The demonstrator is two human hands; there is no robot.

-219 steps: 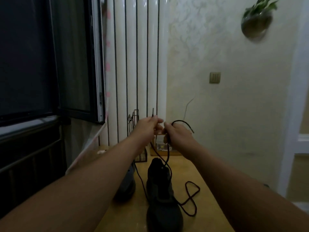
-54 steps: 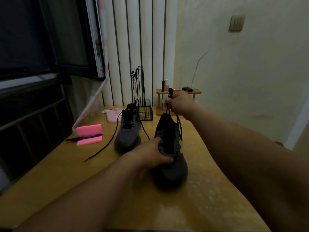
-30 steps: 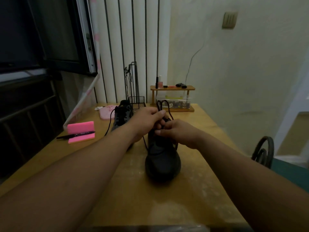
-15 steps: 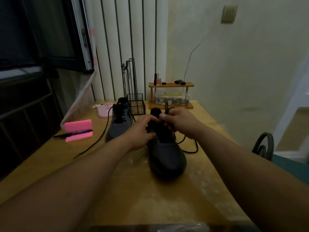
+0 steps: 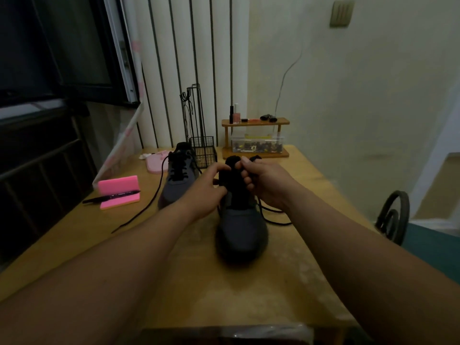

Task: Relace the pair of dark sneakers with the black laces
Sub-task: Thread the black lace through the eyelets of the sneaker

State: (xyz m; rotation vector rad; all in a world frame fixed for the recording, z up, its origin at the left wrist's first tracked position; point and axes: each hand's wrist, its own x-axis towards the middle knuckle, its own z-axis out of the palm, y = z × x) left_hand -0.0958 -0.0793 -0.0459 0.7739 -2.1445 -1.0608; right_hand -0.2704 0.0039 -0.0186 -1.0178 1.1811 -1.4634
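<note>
Grips near sneaker (image 5: 240,227) at the tongue from both sides. Left hand (image 5: 209,186) pinching the tongue's left edge, thumb on top. Right hand (image 5: 267,183) curled tight on the black lace (image 5: 276,222), slack looping onto the table (image 5: 249,292) toward the right edge. Sits upright mid-table, toe to the near edge.

Just changed: left hand up from the shoe's flank half a second ago to the tongue top, now almost touching the right. Reads as work on the last eyelets, or squaring the tongue (too dark to tell which).

Against the earliest frame: no longer hauling lace high above the shoe; both hands down on it, most slack taken up.

Far sneaker (image 5: 178,181) unmoved near the far left corner, one lace end (image 5: 139,210) trailing toward the left edge. Probably not finished.
</note>
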